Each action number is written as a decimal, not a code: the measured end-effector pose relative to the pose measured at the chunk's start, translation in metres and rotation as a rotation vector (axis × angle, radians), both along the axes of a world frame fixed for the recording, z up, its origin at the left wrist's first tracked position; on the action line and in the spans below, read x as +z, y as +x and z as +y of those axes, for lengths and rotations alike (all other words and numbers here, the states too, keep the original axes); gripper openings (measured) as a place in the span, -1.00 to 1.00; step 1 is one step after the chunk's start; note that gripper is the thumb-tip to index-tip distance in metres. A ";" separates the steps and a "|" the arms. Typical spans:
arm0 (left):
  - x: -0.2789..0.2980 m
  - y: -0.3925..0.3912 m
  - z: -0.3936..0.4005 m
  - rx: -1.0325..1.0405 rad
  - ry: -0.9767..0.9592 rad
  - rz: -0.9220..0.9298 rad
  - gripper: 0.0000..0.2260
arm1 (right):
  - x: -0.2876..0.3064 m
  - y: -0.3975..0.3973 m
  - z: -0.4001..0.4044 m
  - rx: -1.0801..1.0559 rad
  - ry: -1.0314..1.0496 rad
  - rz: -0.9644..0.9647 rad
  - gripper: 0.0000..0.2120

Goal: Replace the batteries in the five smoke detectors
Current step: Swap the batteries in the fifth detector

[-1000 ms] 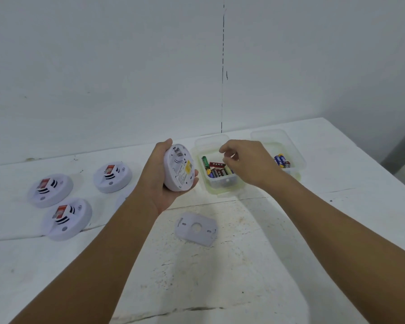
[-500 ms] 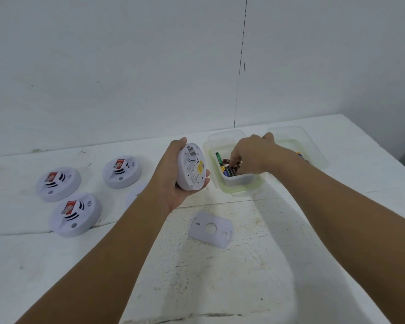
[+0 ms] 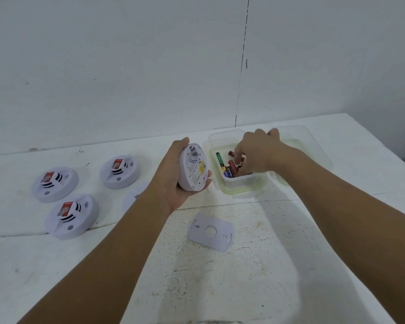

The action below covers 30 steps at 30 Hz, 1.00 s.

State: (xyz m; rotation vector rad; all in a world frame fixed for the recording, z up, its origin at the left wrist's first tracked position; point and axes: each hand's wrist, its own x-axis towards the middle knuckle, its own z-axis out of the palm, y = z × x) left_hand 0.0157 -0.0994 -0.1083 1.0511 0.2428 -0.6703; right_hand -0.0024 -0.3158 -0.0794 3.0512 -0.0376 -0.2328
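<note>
Early in the job, by the look of it. Left hand point(image 3: 173, 181) has its grip closed around one round white plastic smoke detector point(image 3: 193, 168), tilted up with its labelled back facing the camera and its back plate off: the flat white mounting plate with a centre hole point(image 3: 211, 231) lies on the white table point(image 3: 243, 288) below and nearer than that grip. Right hand point(image 3: 258, 153) is down inside the clear plastic tub with the greenish rim point(image 3: 241, 187), just to the right of the held detector, fingers curled among the loose batteries point(image 3: 228, 168) (green, red and dark ones, jumbled). Whether the right grip has closed on a battery cannot be told; the fingertips are buried in the pile. A second clear tub point(image 3: 313, 146) sits beyond the right wrist, contents hidden. Three more round white detectors with red tags lie face up well to the left of the left grip: one farthest left point(image 3: 55, 184), one nearer the body point(image 3: 71, 216), one closer to the held unit point(image 3: 120, 171). A fifth white disc point(image 3: 133, 195) peeks out from behind the left forearm. Judgement: those four look untouched, so the first of five is in hand, with the battery fitting and plate refit left, then the rest.
</note>
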 end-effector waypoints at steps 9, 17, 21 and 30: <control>-0.005 0.003 -0.004 0.000 0.014 0.005 -0.63 | 0.005 0.005 0.001 0.021 -0.090 0.158 -0.68; -0.001 0.002 -0.003 0.015 0.035 -0.008 -0.61 | -0.001 0.008 -0.001 0.017 0.026 0.015 -0.67; -0.001 0.000 -0.003 0.016 0.027 -0.015 -0.56 | -0.007 0.004 -0.003 -0.010 0.225 -0.064 -0.83; 0.002 -0.010 0.005 0.040 0.005 -0.027 -0.64 | 0.003 -0.021 0.016 -0.078 0.912 -0.461 -0.81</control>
